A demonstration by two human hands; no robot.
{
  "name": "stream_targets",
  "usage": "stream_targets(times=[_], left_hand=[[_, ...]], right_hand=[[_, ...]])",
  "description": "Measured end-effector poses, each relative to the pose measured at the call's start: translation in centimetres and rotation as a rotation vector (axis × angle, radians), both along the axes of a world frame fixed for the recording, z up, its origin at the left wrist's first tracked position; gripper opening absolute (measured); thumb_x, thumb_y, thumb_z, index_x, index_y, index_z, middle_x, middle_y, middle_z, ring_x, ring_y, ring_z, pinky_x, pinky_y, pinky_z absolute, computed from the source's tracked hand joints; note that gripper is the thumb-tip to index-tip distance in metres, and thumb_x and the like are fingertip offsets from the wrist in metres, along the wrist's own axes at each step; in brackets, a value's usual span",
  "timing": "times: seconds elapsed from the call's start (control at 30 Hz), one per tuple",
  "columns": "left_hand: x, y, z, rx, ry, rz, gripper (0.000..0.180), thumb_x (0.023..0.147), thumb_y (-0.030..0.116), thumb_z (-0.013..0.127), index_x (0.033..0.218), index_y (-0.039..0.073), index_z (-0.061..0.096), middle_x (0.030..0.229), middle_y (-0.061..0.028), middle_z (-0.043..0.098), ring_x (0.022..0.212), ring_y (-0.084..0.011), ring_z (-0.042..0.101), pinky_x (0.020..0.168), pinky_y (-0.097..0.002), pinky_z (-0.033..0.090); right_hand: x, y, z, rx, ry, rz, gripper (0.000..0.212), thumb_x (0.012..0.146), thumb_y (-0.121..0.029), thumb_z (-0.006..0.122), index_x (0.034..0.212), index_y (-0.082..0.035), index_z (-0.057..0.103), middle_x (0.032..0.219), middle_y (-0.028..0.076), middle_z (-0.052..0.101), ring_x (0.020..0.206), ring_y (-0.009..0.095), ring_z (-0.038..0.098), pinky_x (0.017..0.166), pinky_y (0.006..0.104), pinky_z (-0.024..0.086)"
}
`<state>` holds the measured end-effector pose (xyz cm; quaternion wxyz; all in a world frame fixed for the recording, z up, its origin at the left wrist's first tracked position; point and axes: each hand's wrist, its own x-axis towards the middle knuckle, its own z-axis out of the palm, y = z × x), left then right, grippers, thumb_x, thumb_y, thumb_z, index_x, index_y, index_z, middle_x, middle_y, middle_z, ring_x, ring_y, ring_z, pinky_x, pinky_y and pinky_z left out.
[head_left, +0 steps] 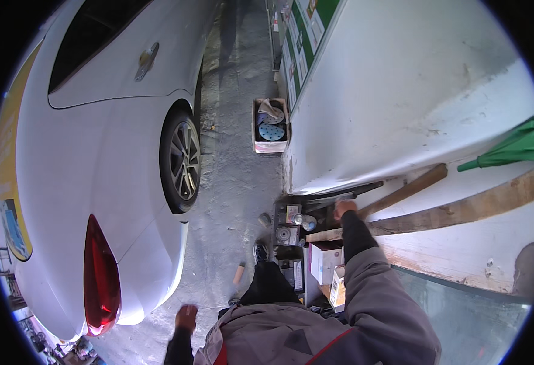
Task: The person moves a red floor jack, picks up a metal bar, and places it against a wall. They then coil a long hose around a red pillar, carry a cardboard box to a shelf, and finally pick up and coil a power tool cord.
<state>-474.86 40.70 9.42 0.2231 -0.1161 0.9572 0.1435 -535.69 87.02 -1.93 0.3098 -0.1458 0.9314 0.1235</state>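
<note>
Floor [224, 182] of rough grey concrete runs between a glossy white car [127, 164] on the left and a stained white wall [413, 79] on the right. The wearer's right hand [343, 208] reaches into a cluttered corner at the wall's foot, beside a narrow dark strip [364, 189], a short brown wooden board [416, 187] and a long light-brown wooden plank [455, 210]. It looks curled; whether it grips anything cannot be told. Just left of it stands a round, pale-topped container [309, 222]. The left hand [186, 317] hangs near the car's rear, seemingly curled, its grip unclear. The step in hand appears to be this reach; the next move probably calls for careful fingers among closely packed items.
</note>
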Motion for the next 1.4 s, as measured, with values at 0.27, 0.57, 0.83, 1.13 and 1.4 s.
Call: stream_targets(times=[0.27,0.57,0.83,1.13,1.4], left_hand=[[-34.1,8.5,6.3,0.806,0.302,0.21,0.032,0.094,0.031,0.065,0.112,0.004,0.064,0.101,-0.013,0.07,0.089,-0.0245,0.067,0.08,-0.034,0.053],[-26.9,9.8,2.3,0.704,-0.045,0.252,0.032,0.092,0.033,0.067,0.107,0.005,0.066,0.096,-0.0113,0.071,0.092,-0.0249,0.068,0.083,-0.0346,0.053],[-19.9,6.8,0.7,0.587,-0.118,0.335,0.035,0.091,0.034,0.067,0.104,0.002,0.067,0.101,-0.0148,0.071,0.096,-0.0282,0.069,0.085,-0.0377,0.054],[-26.7,9.6,3.1,0.704,0.0,0.209,0.036,0.092,0.034,0.066,0.109,0.002,0.065,0.101,-0.0153,0.069,0.088,-0.0268,0.068,0.08,-0.037,0.053],[-29.8,12.7,3.7,0.72,0.193,0.087,0.036,0.092,0.031,0.066,0.113,0.002,0.065,0.106,-0.0144,0.066,0.088,-0.0262,0.066,0.08,-0.0362,0.053]], right_hand=[[9.8,-2.3,0.6,-0.684,0.033,-0.746,0.055,0.086,-0.039,0.068,0.119,0.004,0.061,0.11,0.027,0.068,0.11,0.042,0.063,0.095,0.0461,0.05],[9.3,-3.4,-4.2,-0.662,0.036,-1.167,0.049,0.09,-0.041,0.07,0.093,0.006,0.062,0.074,0.013,0.066,0.048,0.026,0.061,0.05,0.0415,0.051],[4.6,-3.1,-4.9,-0.729,0.422,-0.825,0.06,0.09,-0.024,0.065,0.136,0.008,0.041,0.133,0.029,0.056,0.129,0.041,0.051,0.108,0.0411,0.04],[9.4,-6.2,-2.3,-0.693,-0.044,-0.67,0.061,0.091,-0.036,0.065,0.129,0.011,0.055,0.129,0.03,0.06,0.127,0.037,0.055,0.106,0.0379,0.043],[10.8,-5.1,-1.0,-0.747,0.079,-0.626,0.071,0.088,-0.04,0.066,0.135,0.01,0.049,0.129,0.031,0.059,0.123,0.038,0.058,0.104,0.0384,0.045]])
